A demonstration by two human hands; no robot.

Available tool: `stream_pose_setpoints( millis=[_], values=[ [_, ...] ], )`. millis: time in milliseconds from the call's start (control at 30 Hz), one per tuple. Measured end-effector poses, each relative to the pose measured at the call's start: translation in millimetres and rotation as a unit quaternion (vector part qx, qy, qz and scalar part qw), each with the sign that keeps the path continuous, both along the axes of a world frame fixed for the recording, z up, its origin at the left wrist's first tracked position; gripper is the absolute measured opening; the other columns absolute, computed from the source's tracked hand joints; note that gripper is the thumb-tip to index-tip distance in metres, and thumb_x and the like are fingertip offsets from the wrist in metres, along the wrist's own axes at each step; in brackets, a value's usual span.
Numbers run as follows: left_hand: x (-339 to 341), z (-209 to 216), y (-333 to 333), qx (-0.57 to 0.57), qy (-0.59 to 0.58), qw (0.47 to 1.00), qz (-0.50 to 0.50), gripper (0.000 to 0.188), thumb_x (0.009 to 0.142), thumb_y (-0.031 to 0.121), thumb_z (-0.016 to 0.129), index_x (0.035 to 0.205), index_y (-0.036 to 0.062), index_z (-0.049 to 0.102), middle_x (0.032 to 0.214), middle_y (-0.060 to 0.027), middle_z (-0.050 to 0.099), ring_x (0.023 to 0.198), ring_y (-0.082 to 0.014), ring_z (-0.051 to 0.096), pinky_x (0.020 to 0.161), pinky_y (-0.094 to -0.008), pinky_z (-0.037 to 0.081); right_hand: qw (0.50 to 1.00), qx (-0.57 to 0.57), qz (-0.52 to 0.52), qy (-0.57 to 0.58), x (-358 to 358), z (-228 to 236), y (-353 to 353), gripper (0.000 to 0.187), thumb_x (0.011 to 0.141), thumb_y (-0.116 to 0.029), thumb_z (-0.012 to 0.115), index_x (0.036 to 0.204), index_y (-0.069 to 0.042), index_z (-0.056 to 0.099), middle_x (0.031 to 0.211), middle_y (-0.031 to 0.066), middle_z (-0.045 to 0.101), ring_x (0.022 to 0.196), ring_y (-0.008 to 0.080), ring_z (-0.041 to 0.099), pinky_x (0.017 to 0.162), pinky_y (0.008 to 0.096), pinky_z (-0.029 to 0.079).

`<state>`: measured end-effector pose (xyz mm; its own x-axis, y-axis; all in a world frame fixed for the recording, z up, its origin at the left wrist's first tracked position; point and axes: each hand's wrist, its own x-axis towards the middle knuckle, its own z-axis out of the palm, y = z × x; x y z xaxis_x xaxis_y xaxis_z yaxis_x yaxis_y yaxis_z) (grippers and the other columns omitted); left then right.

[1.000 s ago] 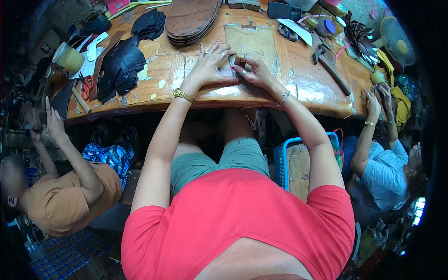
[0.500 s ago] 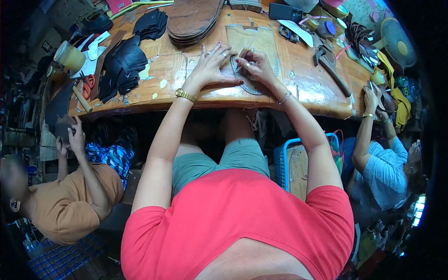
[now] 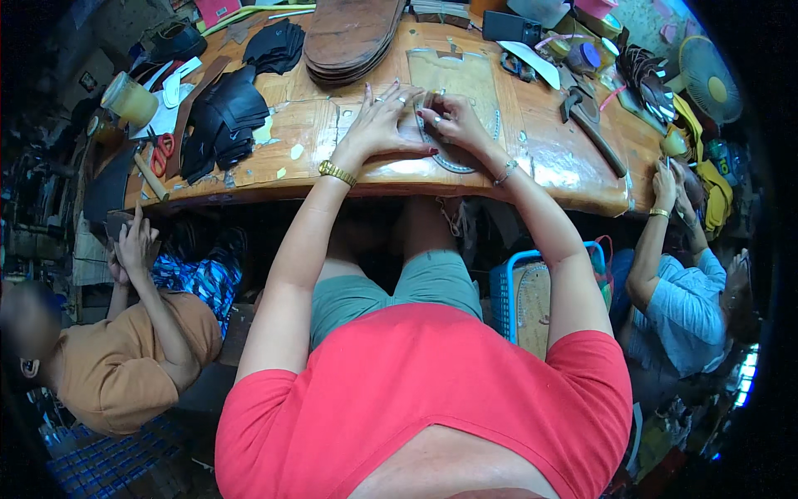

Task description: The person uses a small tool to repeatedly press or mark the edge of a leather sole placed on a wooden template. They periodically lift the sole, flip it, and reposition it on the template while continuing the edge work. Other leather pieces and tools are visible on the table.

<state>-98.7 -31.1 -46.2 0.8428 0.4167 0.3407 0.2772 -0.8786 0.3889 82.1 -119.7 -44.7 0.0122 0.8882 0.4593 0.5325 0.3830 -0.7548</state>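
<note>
We have our left hand (image 3: 381, 125) spread, thumb and fingers apart, at the left edge of a flat tan panel (image 3: 471, 75) with a dotted curved border, lying on the glossy brown wooden table (image 3: 553, 166). Our right hand (image 3: 457, 123) curls over the panel; we cannot tell whether its fingers clamp anything.

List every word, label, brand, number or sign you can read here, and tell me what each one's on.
None reads clearly enough to quote.
Pink box at the upper left: marks too small and blurred to read.
Fan at the right: any hub marking is too small to read.
Tan sheet beneath the right hand: a curved row of dots, no readable word.
</note>
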Motion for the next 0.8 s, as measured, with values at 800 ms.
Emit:
stream_pose_setpoints(
  millis=[800],
  values=[
    [0, -3, 0, 0.005, -0.015, 1.000, 0.012, 0.118, 0.055, 0.069, 0.074, 0.146, 0.0086, 0.029, 0.148, -0.0142, 0.036, 0.141, -0.0311, 0.024, 0.114, -0.0577, 0.004, 0.995, 0.011, -0.031, -0.093, -9, 14, 2, 0.015, 0.086, -0.012, 0.064, 0.085, 0.003, 0.061, 0.073, 0.0160, 0.062, 0.064, 0.0213, 0.059, 0.062, 0.0321, 0.046]
  ],
)
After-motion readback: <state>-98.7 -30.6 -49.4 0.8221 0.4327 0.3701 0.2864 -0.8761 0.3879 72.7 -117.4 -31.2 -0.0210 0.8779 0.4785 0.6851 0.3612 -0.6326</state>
